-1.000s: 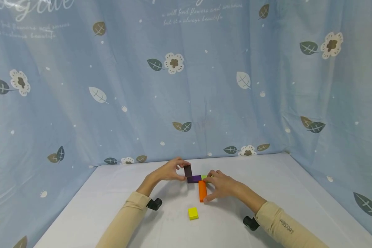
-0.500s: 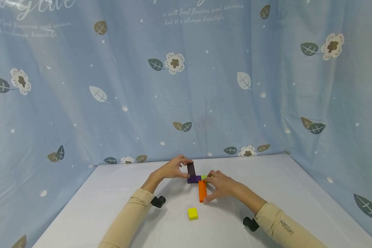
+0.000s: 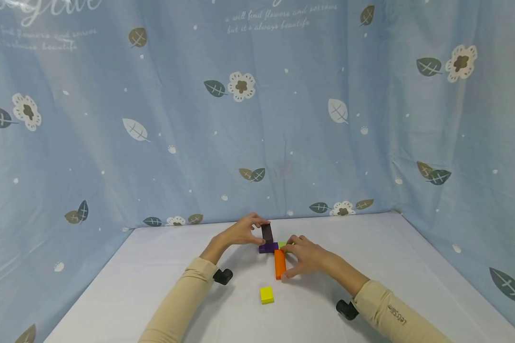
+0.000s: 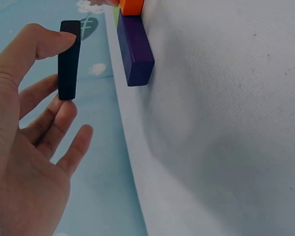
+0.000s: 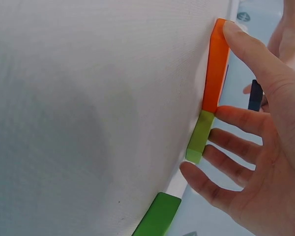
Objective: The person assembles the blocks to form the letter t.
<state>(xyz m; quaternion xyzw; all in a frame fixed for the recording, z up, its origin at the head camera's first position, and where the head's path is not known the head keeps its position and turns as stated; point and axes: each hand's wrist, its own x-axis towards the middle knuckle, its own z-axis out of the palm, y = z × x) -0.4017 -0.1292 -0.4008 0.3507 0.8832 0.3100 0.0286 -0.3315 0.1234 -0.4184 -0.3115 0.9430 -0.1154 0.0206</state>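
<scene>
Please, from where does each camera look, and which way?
Head: worn on the head, facing forward and down at the white tabletop; both arms, left grip and right grip show.
Left wrist: worn there, facing the left grip holding the dark block; a sliver of the right shows.
Right wrist: worn there, facing the right grip touching the orange block; the left shows partly.
Both wrist views show the orange and dark blocks.

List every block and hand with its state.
Left hand: pinching dark block
Dark block: held above table
Right hand: gripping orange block
Orange block: lying on table
Purple block: lying on table
Lime block: lying on table
Yellow block: lying apart from others
Green block: on table, partly out of frame
</scene>
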